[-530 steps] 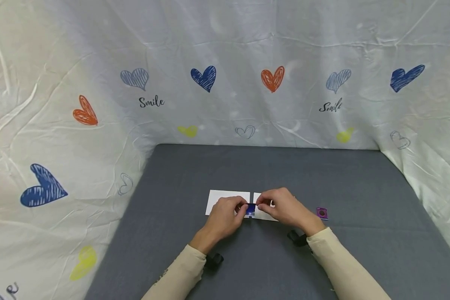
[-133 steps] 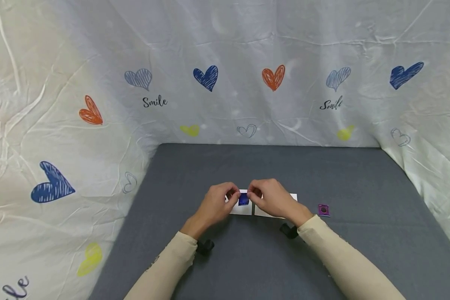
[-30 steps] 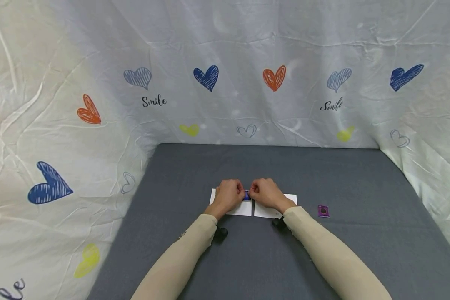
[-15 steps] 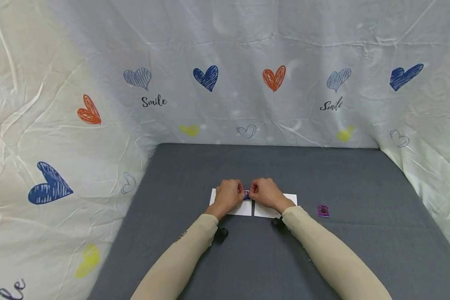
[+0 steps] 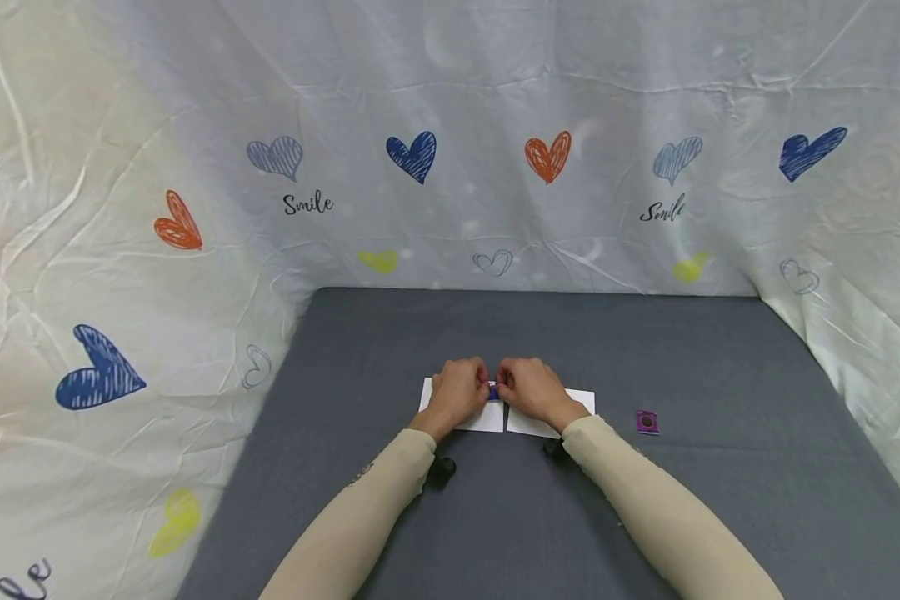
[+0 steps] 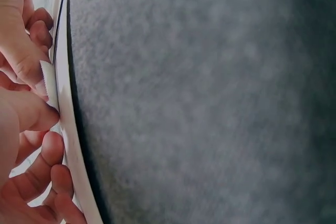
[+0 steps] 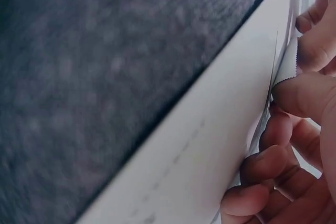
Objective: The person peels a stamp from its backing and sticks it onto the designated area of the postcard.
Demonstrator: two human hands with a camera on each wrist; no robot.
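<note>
Narrow grips of the left hand [image 5: 461, 390] and right hand [image 5: 534, 390] pinch a blue packet [image 5: 493, 393] over the far right corner of the left white card [image 5: 483, 419]. It looks light, soft, perhaps slippery; best held by its toothed edge [image 7: 289, 66].

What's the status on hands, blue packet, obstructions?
Left hand and right hand pinch blue packet. Packet over left white card. Purple packet apart on right, not in the way.

A pale curtain [image 5: 480, 50] with coloured hearts [image 5: 411, 157] and "Smile" lettering [image 5: 307, 202] hangs behind the grey tabletop [image 5: 375, 329]; a small purple square [image 5: 647, 422] with a dark centre lies toward its right.
</note>
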